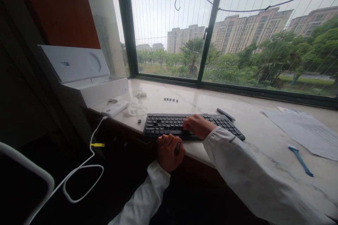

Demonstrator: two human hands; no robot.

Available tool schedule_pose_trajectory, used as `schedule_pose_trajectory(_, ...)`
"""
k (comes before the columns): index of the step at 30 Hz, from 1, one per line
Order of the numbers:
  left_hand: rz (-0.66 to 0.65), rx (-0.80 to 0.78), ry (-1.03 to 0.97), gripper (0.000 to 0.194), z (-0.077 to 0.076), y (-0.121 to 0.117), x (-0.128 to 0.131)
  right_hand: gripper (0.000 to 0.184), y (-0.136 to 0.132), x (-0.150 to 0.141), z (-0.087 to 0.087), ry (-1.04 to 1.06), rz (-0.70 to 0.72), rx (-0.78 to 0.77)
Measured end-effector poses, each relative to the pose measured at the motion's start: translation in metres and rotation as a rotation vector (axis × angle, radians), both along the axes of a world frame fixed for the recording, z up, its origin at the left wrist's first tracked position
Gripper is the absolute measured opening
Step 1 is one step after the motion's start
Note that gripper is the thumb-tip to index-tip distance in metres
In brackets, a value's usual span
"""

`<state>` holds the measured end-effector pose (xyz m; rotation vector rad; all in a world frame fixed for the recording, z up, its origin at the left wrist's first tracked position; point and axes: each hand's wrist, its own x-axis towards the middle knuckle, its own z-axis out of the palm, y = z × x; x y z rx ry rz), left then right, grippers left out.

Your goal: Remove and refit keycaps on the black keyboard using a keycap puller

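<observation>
A black keyboard (pixel 169 123) lies on the pale marble sill (pixel 253 130) under the window. My right hand (pixel 196 126) rests on its middle keys, fingers curled down onto them. At the keyboard's near edge, my left hand (pixel 169 152) is closed around a small dark tool (pixel 177 148) whose tip points toward the keys. Both arms wear white sleeves. A few small dark keycaps (pixel 170 99) sit in a row behind the keyboard, and one more (pixel 139 121) lies by its left end.
An open white box (pixel 87 77) stands at the left, with a white cable (pixel 87 161) hanging off the sill. A black pen-like bar (pixel 225 114), papers (pixel 306 130) and a blue tool (pixel 301 160) lie to the right. Crumpled plastic (pixel 136 107) sits beside the box.
</observation>
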<state>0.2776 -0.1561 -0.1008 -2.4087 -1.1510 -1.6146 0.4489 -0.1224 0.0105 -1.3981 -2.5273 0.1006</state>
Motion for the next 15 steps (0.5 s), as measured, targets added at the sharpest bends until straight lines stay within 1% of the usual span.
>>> schedule_pose_trajectory(4, 0.004, 0.003, 0.001, 0.006, -0.0018, 0.0005, 0.0007, 0.022, 0.0044, -0.0030, 0.0054, -0.034, -0.025, -0.060)
schedule_pose_trajectory(8, 0.015, 0.008, 0.003, 0.006, -0.0035, 0.0019, 0.0012, 0.024, 0.0083, -0.0029, 0.0089, -0.013, -0.007, -0.111)
schedule_pose_trajectory(11, 0.022, 0.018, 0.003, 0.005, -0.0038, 0.0026, 0.0013, 0.025, 0.0056, -0.0034, 0.0103, -0.027, 0.003, -0.105)
schedule_pose_trajectory(15, 0.018, 0.016, 0.005, 0.005, -0.0040, 0.0028, 0.0016, 0.027, -0.0010, -0.0050, 0.0104, -0.071, -0.018, -0.071)
